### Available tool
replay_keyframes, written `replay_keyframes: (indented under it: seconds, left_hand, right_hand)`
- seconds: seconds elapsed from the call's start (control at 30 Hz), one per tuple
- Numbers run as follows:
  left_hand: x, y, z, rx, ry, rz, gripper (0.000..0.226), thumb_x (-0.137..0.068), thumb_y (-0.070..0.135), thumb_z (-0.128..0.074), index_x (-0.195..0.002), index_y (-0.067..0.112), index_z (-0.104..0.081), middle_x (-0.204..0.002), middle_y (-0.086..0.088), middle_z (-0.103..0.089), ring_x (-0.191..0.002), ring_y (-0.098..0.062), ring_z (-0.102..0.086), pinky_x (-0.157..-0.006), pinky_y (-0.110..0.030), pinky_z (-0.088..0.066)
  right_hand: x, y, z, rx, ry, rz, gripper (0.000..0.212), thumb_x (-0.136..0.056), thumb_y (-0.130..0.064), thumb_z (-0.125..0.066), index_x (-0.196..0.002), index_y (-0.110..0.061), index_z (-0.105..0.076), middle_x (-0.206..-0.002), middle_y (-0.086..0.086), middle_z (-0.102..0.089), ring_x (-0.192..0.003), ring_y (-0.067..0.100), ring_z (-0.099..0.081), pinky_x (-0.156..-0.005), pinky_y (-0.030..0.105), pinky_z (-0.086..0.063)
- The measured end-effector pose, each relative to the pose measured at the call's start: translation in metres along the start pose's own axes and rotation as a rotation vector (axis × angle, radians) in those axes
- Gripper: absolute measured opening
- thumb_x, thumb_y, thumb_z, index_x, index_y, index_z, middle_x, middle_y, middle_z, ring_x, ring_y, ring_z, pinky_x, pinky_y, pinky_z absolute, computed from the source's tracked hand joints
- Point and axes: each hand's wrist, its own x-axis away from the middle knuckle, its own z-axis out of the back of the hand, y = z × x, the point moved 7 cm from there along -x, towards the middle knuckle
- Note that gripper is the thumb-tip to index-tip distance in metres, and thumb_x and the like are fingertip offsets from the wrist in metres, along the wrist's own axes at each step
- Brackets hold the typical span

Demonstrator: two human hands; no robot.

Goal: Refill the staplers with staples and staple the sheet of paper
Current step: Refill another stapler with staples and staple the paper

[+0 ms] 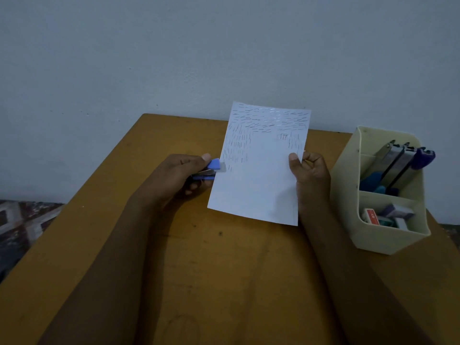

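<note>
The sheet of paper [258, 185] is held up off the table [199, 270] between the two hands, tilted a little, with its top edge away from the person and its upper part already crowded with rows of staples [261, 120]. The right hand [311, 178] pinches the sheet's right edge, thumb on the near face and the curled fingers behind. The left hand [174, 178] is wrapped round a small blue stapler [213, 165], thumb on top, with the stapler's nose set over the sheet's left edge about halfway down. Whether the jaws have closed fully on the paper cannot be told. The sheet is light and floppy, and held by one edge it will likely sag or twist, so the pinch opposite the stapler is a sound place to keep it taut. The staple-laden top probably adds a little stiffness and weight there. The stapler looks hard and compact, easy to squeeze in one fist. The bare lower half of the sheet, below both hands, leaves room for more staples. Beyond the right hand, near it but apart, stands a cream organizer [373, 232] with more staplers [398, 160] upright in its far compartment and staple boxes [388, 215] in the near one. Under the forearms and beyond the left hand the tabletop offers open room, and the wall [174, 58] rises past the sheet's top.
</note>
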Motion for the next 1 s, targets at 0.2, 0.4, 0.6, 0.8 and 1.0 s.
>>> replay_keyframes:
  seconds: [0.2, 0.4, 0.6, 0.8, 1.0]
  left_hand:
    - [-0.003, -0.006, 0.002, 0.033, 0.031, 0.058, 0.058, -0.097, 0.051, -0.038, -0.073, 0.004, -0.064, -0.060, -0.004, -0.057, -0.052, -0.015, -0.045, -0.051, -0.027, -0.037]
    - [-0.004, -0.008, -0.002, 0.152, -0.021, 0.072, 0.046, -0.092, 0.045, -0.052, -0.081, 0.002, -0.062, -0.063, -0.004, -0.051, -0.052, -0.015, -0.039, -0.046, -0.026, -0.032]
    - [-0.006, -0.013, -0.002, 0.091, -0.050, 0.078, 0.020, -0.094, 0.015, -0.053, -0.097, -0.005, -0.057, -0.069, -0.007, -0.052, -0.055, -0.015, -0.039, -0.043, -0.022, -0.032]
    - [-0.004, -0.008, -0.001, 0.043, -0.052, -0.011, 0.013, -0.094, 0.019, -0.057, -0.085, 0.011, -0.060, -0.069, -0.007, -0.054, -0.054, -0.014, -0.040, -0.045, -0.026, -0.033]
    - [-0.005, -0.008, 0.003, 0.026, -0.009, -0.046, 0.013, -0.095, 0.023, -0.057, -0.088, 0.012, -0.060, -0.068, -0.004, -0.058, -0.056, -0.016, -0.047, -0.049, -0.029, -0.040]
  right_hand:
    - [-0.001, 0.001, -0.005, 0.090, -0.028, 0.040, 0.018, -0.088, -0.015, -0.063, -0.096, -0.009, -0.048, -0.102, 0.004, -0.069, -0.088, 0.014, -0.067, -0.070, 0.022, -0.056]
    - [0.000, 0.005, -0.007, 0.184, -0.039, 0.047, 0.022, -0.088, -0.016, -0.064, -0.101, -0.005, -0.049, -0.103, 0.004, -0.068, -0.091, 0.016, -0.066, -0.074, 0.028, -0.056]
    - [-0.002, 0.007, -0.004, 0.198, -0.010, 0.041, 0.017, -0.088, -0.015, -0.064, -0.091, -0.014, -0.047, -0.100, 0.007, -0.067, -0.088, 0.020, -0.065, -0.072, 0.029, -0.053]
    - [-0.003, 0.007, -0.004, 0.219, -0.010, 0.059, 0.017, -0.089, -0.015, -0.063, -0.092, -0.014, -0.046, -0.106, 0.007, -0.067, -0.092, 0.019, -0.066, -0.068, 0.023, -0.052]
    - [-0.002, 0.006, -0.004, 0.285, -0.005, 0.080, 0.018, -0.089, -0.015, -0.062, -0.097, -0.011, -0.046, -0.104, 0.006, -0.067, -0.091, 0.018, -0.065, -0.073, 0.026, -0.053]
